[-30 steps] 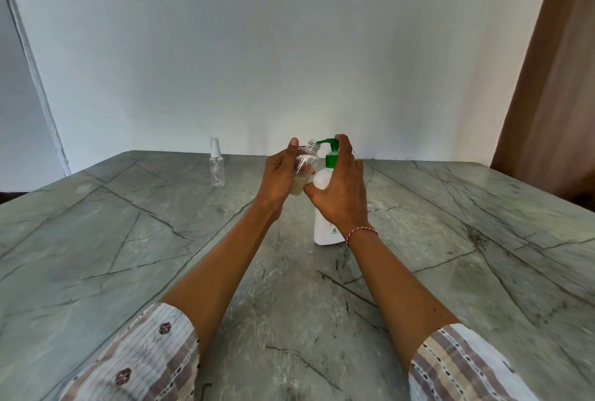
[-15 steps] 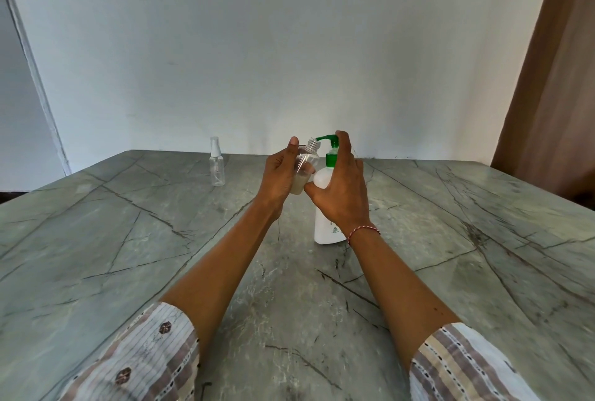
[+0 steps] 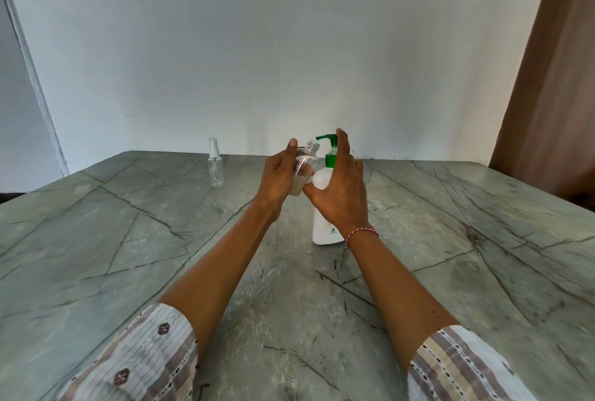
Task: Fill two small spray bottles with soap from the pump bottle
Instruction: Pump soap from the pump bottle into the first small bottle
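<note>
The left hand (image 3: 279, 175) grips an uncapped clear plastic spray bottle (image 3: 304, 169), tilted, its threaded neck just under the spout of the white pump bottle with green pump head (image 3: 325, 207) at table centre. The right hand (image 3: 341, 190) curls round that bottle, forefinger on the pump. Risk: the narrow neck may drift from the spout, spilling soap on the grey marble table (image 3: 128, 239). A second capped clear spray bottle (image 3: 215, 167) stands far left.
</note>
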Motion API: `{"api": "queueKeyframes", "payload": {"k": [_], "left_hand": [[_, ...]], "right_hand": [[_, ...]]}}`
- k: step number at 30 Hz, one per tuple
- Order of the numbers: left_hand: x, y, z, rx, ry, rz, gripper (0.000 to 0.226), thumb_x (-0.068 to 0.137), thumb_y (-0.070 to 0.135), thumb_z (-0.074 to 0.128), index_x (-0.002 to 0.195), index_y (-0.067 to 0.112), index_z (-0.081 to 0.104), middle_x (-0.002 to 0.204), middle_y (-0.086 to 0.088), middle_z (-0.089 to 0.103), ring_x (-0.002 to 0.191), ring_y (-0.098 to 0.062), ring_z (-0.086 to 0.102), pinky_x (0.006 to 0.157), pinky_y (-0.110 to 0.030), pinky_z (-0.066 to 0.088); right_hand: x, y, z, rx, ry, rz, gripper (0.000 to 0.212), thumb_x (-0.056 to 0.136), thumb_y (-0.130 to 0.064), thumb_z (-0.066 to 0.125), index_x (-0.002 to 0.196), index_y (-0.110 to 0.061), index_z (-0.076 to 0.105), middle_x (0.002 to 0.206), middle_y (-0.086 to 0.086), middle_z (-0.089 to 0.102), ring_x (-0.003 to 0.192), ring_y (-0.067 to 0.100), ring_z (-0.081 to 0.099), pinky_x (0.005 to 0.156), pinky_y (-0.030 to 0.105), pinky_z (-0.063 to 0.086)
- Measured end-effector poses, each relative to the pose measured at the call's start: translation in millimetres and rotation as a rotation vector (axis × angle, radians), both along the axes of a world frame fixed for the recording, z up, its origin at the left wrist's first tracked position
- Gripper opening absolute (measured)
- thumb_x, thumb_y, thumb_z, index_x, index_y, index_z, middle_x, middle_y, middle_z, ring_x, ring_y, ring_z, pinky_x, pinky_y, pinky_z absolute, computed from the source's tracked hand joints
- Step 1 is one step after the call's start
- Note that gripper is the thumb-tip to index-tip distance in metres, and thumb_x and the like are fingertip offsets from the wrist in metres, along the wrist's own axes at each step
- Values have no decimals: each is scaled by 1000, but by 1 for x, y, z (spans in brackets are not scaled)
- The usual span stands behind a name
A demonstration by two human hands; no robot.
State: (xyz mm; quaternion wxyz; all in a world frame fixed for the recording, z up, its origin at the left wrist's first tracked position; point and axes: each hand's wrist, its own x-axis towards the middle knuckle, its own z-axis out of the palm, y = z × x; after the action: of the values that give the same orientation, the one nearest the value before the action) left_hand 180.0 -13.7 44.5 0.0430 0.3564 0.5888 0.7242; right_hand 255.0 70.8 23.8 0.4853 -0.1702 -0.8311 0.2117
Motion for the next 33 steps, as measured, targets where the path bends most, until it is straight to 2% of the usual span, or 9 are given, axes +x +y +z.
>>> {"api": "queueKeyframes", "payload": {"k": [4, 10, 15, 19, 25, 30, 33], "left_hand": [[1, 0, 0, 4, -3, -3, 37, 95, 45, 37, 81, 30, 67, 61, 17, 69, 58, 5, 63, 48, -7, 44], [2, -2, 3, 5, 4, 5, 37, 96, 43, 35, 80, 30, 66, 60, 19, 68, 58, 6, 63, 47, -6, 43], [1, -1, 0, 7, -5, 1, 37, 95, 45, 36, 80, 30, 66, 61, 16, 69, 58, 4, 64, 48, -7, 44], [2, 0, 1, 4, -2, -1, 37, 96, 43, 35, 80, 30, 65, 60, 18, 68, 58, 5, 63, 48, -7, 44], [-1, 1, 0, 15, -14, -3, 38, 96, 44, 35, 82, 27, 66, 74, 5, 68, 58, 3, 64, 50, -7, 46], [-2, 2, -1, 21, -25, -3, 40, 96, 43, 36, 85, 21, 68, 70, 5, 67, 56, 2, 63, 49, -8, 46], [-1, 2, -2, 14, -22, 2, 41, 96, 43, 36, 86, 20, 68, 62, 11, 68, 56, 3, 63, 48, -8, 46]], "right_hand": [[-1, -1, 1, 2, -9, 12, 106, 68, -30, 79, 147, -21, 10, 134, 8, 47, 119, 26, 44, 92, 38, 44], [1, -2, 0, 21, 28, 24, 98, 65, -25, 79, 144, -16, 21, 130, 8, 49, 112, 26, 47, 86, 38, 46], [-1, -2, -1, 6, 19, 12, 104, 67, -27, 80, 147, -20, 13, 133, 8, 47, 117, 26, 44, 90, 37, 45], [1, -1, 0, -10, 11, 11, 110, 68, -31, 79, 148, -25, 4, 131, 7, 48, 116, 25, 44, 87, 34, 43], [1, -2, 3, -17, -12, 36, 105, 69, -28, 79, 147, -21, 10, 135, 7, 46, 120, 26, 43, 93, 39, 44], [1, -3, 4, -10, 6, 51, 98, 66, -22, 79, 144, -17, 19, 134, 7, 47, 116, 27, 45, 92, 39, 44], [2, -2, 3, -12, 16, 46, 98, 66, -22, 79, 143, -16, 20, 134, 7, 46, 116, 26, 44, 92, 39, 45]]}}
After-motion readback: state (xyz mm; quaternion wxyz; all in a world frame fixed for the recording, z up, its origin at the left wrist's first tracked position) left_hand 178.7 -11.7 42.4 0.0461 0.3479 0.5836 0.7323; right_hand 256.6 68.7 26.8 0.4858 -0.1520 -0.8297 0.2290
